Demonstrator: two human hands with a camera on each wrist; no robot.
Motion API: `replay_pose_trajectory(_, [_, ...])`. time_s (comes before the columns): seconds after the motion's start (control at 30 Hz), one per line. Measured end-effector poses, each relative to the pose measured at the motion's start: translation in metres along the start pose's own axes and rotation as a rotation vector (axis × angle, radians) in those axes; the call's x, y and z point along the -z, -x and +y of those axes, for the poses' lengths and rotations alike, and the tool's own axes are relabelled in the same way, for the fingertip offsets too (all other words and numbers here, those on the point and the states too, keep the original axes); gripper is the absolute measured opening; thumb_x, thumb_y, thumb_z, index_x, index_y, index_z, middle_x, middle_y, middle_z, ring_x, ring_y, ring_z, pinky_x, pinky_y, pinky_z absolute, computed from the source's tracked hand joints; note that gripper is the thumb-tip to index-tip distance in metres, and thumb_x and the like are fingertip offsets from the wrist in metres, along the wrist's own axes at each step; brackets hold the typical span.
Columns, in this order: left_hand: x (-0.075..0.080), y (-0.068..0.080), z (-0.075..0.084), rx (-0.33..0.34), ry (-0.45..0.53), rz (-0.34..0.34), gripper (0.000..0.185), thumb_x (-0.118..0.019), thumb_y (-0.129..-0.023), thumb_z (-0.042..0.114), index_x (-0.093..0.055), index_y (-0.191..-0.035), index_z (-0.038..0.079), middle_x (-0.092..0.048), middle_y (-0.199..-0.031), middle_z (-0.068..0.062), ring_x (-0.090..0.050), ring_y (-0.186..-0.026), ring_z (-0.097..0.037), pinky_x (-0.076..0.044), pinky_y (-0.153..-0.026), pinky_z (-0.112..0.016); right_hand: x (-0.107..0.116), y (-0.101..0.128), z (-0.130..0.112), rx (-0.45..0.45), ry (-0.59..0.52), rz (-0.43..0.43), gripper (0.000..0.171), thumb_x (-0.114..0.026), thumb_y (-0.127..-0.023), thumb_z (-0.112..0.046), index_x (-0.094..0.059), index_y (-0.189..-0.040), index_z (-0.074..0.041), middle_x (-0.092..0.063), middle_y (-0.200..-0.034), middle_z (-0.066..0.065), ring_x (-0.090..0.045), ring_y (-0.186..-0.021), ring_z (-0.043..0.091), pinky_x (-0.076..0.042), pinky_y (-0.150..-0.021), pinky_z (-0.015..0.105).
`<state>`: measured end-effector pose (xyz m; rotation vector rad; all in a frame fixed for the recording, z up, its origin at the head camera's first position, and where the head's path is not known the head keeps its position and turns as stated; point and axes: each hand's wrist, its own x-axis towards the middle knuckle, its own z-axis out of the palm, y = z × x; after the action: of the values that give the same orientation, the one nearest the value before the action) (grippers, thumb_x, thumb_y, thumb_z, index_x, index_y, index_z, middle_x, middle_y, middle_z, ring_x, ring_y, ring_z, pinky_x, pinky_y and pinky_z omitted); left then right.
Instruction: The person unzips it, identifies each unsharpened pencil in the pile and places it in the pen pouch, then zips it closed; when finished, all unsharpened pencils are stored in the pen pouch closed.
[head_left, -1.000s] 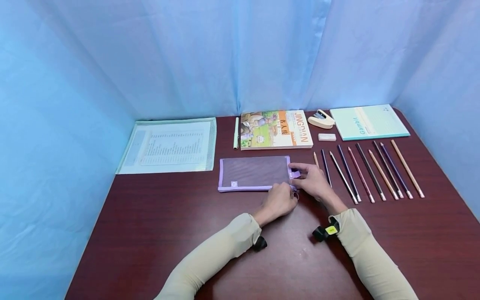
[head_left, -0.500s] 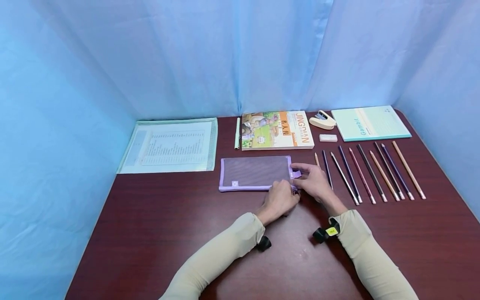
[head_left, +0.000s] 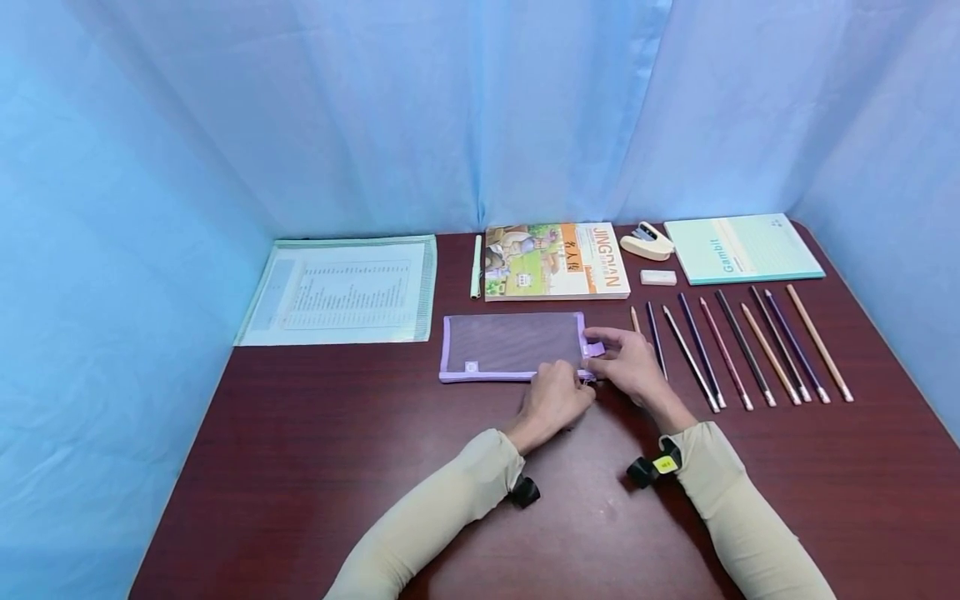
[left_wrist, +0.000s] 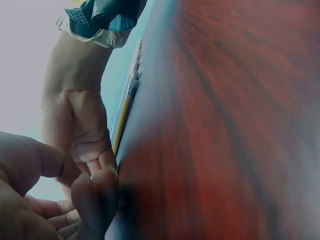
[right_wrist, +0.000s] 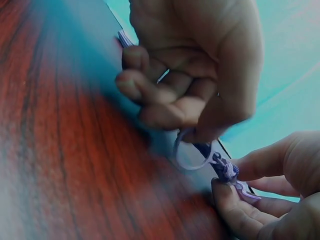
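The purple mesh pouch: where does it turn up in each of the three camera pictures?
Head: pouch lies flat mid-table, both hands at its right end.
Left wrist: only a blurred edge shows, running up beside the right hand.
Right wrist: only its zip end shows, purple pull loop between the hands.
Shared landmark: the dark red table, also and.

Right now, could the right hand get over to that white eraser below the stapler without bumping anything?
Probably yes. The right hand pinches the purple tab of the mesh pouch, and the eraser lies beyond it on bare table. Only the pencil tips lie between, flat and low enough to pass over.
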<state>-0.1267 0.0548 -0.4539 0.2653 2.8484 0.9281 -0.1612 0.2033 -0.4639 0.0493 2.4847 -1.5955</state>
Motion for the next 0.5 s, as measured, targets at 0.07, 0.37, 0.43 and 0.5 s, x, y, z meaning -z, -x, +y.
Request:
replay_pose_trajectory(0.07, [0.004,0.001,-0.003,-0.027,-0.020,0.005,0.044,-0.066,-0.078,0.018,-0.037,-0.045,0.021,-0.040,-0.046,0.008,-0.044,-0.048,-0.010,-0.032,-0.037,-0.022,0.001,0.000,0.000,-0.006,-0.016,-0.004,0.052,-0.070,-0.083,0.005,-0.057,-0.134,0.007,-0.063,-0.124,0.033,-0.067,-0.081,0.001,-0.060,-0.061,0.013])
replay_pose_trajectory(0.37, [0.017,0.004,-0.018,-0.077,-0.047,0.022,0.038,-0.066,-0.080,0.016,-0.039,-0.053,0.020,-0.033,-0.050,0.009,-0.039,-0.050,-0.008,-0.028,-0.039,-0.020,-0.001,-0.001,0.001,-0.026,-0.085,-0.017,0.054,-0.066,-0.083,0.011,-0.055,-0.135,0.010,-0.056,-0.135,0.034,-0.068,-0.086,0.005,-0.062,-0.063,0.015])
replay_pose_trajectory(0.43, [0.017,0.005,-0.020,-0.084,-0.050,0.024,0.037,-0.066,-0.080,0.016,-0.040,-0.054,0.020,-0.034,-0.051,0.009,-0.039,-0.051,-0.008,-0.027,-0.040,-0.019,-0.001,0.000,0.002,-0.032,-0.106,-0.022,0.054,-0.065,-0.083,0.012,-0.053,-0.136,0.011,-0.055,-0.136,0.035,-0.068,-0.086,0.004,-0.063,-0.064,0.016])
replay_pose_trajectory(0.5, [0.017,0.005,-0.022,-0.093,-0.054,0.029,0.036,-0.066,-0.080,0.016,-0.040,-0.055,0.020,-0.034,-0.052,0.009,-0.039,-0.052,-0.008,-0.027,-0.040,-0.019,-0.001,0.000,0.003,-0.040,-0.136,-0.033,0.055,-0.064,-0.083,0.013,-0.052,-0.137,0.012,-0.055,-0.134,0.037,-0.067,-0.084,0.002,-0.063,-0.066,0.017])
